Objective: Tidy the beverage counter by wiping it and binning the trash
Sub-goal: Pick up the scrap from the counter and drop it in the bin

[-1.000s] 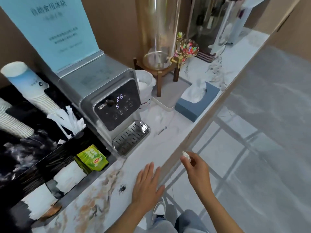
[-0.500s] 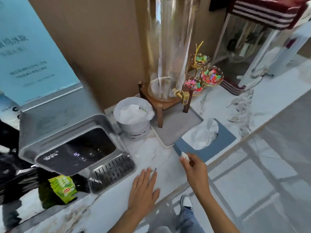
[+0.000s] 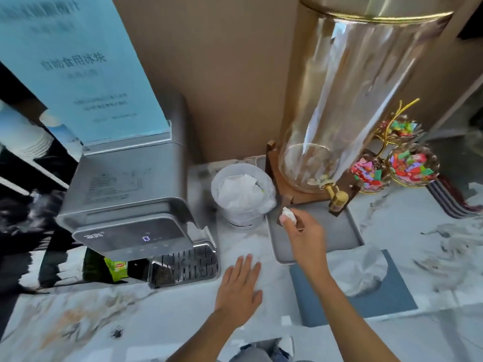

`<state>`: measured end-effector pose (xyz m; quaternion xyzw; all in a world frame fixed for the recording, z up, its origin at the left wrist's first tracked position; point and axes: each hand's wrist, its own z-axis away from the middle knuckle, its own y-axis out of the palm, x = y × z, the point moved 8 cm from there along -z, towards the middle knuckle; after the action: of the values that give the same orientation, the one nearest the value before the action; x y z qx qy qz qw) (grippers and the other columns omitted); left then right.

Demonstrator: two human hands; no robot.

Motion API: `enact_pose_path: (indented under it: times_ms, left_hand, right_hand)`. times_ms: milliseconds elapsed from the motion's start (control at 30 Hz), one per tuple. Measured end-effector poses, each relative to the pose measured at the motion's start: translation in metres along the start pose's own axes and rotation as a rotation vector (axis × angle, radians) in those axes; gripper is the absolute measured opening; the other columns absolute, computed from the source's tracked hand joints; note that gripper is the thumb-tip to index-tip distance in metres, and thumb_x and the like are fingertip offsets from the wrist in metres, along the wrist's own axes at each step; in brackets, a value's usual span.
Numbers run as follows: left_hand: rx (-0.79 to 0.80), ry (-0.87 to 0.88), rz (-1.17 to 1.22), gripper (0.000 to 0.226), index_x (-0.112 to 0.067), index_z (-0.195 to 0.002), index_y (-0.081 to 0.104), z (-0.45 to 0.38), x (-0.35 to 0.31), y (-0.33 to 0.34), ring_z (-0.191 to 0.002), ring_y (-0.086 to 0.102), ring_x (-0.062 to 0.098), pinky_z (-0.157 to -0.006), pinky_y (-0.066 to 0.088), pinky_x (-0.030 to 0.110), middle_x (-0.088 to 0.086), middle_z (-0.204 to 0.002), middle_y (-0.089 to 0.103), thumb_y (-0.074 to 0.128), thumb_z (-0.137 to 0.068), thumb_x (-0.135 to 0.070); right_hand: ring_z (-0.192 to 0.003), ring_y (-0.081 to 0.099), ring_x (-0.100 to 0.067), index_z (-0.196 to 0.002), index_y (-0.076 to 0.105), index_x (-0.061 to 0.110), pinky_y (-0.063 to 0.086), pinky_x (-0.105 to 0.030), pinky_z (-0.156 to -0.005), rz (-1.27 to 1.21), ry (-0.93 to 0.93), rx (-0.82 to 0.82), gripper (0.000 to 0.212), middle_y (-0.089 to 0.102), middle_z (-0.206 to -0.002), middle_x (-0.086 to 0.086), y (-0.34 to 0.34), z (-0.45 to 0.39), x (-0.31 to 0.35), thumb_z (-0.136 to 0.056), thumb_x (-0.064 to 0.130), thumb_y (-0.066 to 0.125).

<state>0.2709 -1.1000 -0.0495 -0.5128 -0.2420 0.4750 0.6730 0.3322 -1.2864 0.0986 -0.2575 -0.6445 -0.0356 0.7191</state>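
My right hand [image 3: 303, 231] pinches a small crumpled white scrap [image 3: 288, 214] just right of the small white-lined bin [image 3: 266, 189], which holds white tissue. The scrap hovers over the grey tray [image 3: 337, 233], close to the bin's rim. My left hand [image 3: 239, 286] lies flat, fingers apart, on the marble counter [image 3: 130, 314] in front of the ice machine. A small dark speck [image 3: 116, 333] sits on the counter at the lower left.
A silver ice machine [image 3: 130, 194] stands left of the bin. Behind the tray rises a tall glass drink dispenser [image 3: 347, 100] on a wooden stand. Candy bowls [image 3: 413, 165] sit to its right. A blue tissue box [image 3: 366, 296] lies near the counter's front edge.
My right hand has carried the white scrap forward from the counter's front edge to beside the bin. The left hand stays flat on the counter. The view moved closer.
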Motion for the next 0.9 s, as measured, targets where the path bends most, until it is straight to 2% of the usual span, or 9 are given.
enact_pose_path:
  times_ms: [133, 267, 333, 433, 533, 600, 667, 800, 900]
  left_hand:
    - [0.004, -0.024, 0.026, 0.070, -0.022, -0.157, 0.008, -0.007, 0.001, 0.000, -0.151, -0.009, 0.031, -0.118, -0.007, 0.048, 0.005, -0.164, -0.010, 0.022, -0.094, -0.048]
    - [-0.024, -0.036, 0.039, 0.068, -0.018, -0.154, 0.029, -0.008, 0.000, -0.002, -0.149, 0.016, 0.034, -0.118, 0.019, 0.055, 0.010, -0.164, 0.015, 0.036, -0.093, -0.046]
    - [-0.027, -0.050, 0.045, 0.068, -0.017, -0.152, 0.034, -0.007, -0.001, -0.002, -0.148, 0.022, 0.034, -0.117, 0.023, 0.055, 0.011, -0.163, 0.021, 0.040, -0.091, -0.045]
    - [-0.049, -0.077, 0.052, 0.067, -0.018, -0.152, 0.033, -0.005, -0.005, -0.007, -0.149, 0.019, 0.033, -0.120, 0.015, 0.054, 0.009, -0.164, 0.019, 0.039, -0.091, -0.045]
    - [-0.052, -0.141, 0.079, 0.065, -0.019, -0.143, 0.050, -0.005, -0.009, -0.010, -0.140, 0.041, 0.031, -0.115, 0.031, 0.051, 0.009, -0.155, 0.042, 0.049, -0.083, -0.045]
    - [-0.064, -0.164, 0.094, 0.065, -0.018, -0.145, 0.048, -0.005, -0.012, -0.010, -0.142, 0.038, 0.032, -0.112, 0.038, 0.051, 0.010, -0.157, 0.038, 0.047, -0.085, -0.044]
    - [-0.066, -0.183, 0.093, 0.065, -0.018, -0.151, 0.035, -0.003, -0.013, -0.011, -0.148, 0.022, 0.033, -0.116, 0.029, 0.053, 0.010, -0.163, 0.022, 0.041, -0.091, -0.042]
    - [-0.045, -0.236, 0.089, 0.064, -0.016, -0.142, 0.052, -0.003, -0.021, -0.013, -0.138, 0.044, 0.033, -0.105, 0.046, 0.051, 0.013, -0.153, 0.044, 0.059, -0.083, -0.040]
    - [-0.155, -0.212, 0.123, 0.066, -0.016, -0.144, 0.049, -0.006, -0.039, -0.024, -0.139, 0.042, 0.034, -0.107, 0.043, 0.049, 0.015, -0.154, 0.042, 0.061, -0.083, -0.038]
  right_hand:
    - [-0.080, 0.064, -0.014, -0.105, 0.069, 0.018, 0.051, -0.028, -0.071, 0.043, -0.109, 0.055, 0.018, 0.068, -0.089, -0.002, 0.021, -0.023, 0.027, -0.088, 0.025, 0.067]
    - [-0.084, 0.057, -0.003, -0.107, 0.069, 0.019, 0.040, -0.005, -0.072, 0.135, -0.238, 0.058, 0.020, 0.058, -0.094, 0.008, 0.035, -0.041, 0.051, -0.088, 0.026, 0.067]
    - [-0.087, 0.056, -0.007, -0.109, 0.069, 0.017, 0.039, -0.008, -0.075, 0.171, -0.274, 0.085, 0.024, 0.058, -0.101, 0.005, 0.045, -0.050, 0.059, -0.088, 0.028, 0.068]
    - [-0.088, 0.057, -0.011, -0.114, 0.068, 0.016, 0.044, -0.020, -0.079, 0.195, -0.300, 0.146, 0.031, 0.056, -0.107, 0.007, 0.061, -0.059, 0.066, -0.087, 0.031, 0.069]
    - [-0.088, 0.059, -0.017, -0.118, 0.066, 0.013, 0.047, -0.030, -0.082, 0.201, -0.312, 0.198, 0.036, 0.056, -0.111, 0.007, 0.068, -0.064, 0.066, -0.086, 0.028, 0.070]
    - [-0.089, 0.060, -0.019, -0.119, 0.065, 0.013, 0.047, -0.030, -0.083, 0.209, -0.316, 0.216, 0.036, 0.059, -0.114, 0.004, 0.068, -0.065, 0.064, -0.086, 0.027, 0.070]
    - [-0.091, 0.061, -0.020, -0.119, 0.065, 0.013, 0.047, -0.029, -0.083, 0.194, -0.313, 0.238, 0.035, 0.061, -0.116, 0.001, 0.066, -0.064, 0.061, -0.087, 0.026, 0.070]
    - [-0.095, 0.060, -0.018, -0.119, 0.066, 0.011, 0.048, -0.028, -0.084, 0.172, -0.317, 0.266, 0.035, 0.062, -0.117, -0.001, 0.053, -0.055, 0.059, -0.087, 0.025, 0.070]
    - [-0.091, 0.056, -0.013, -0.120, 0.066, 0.012, 0.047, -0.027, -0.083, 0.153, -0.312, 0.248, 0.036, 0.062, -0.115, 0.001, 0.023, -0.051, 0.050, -0.087, 0.025, 0.070]
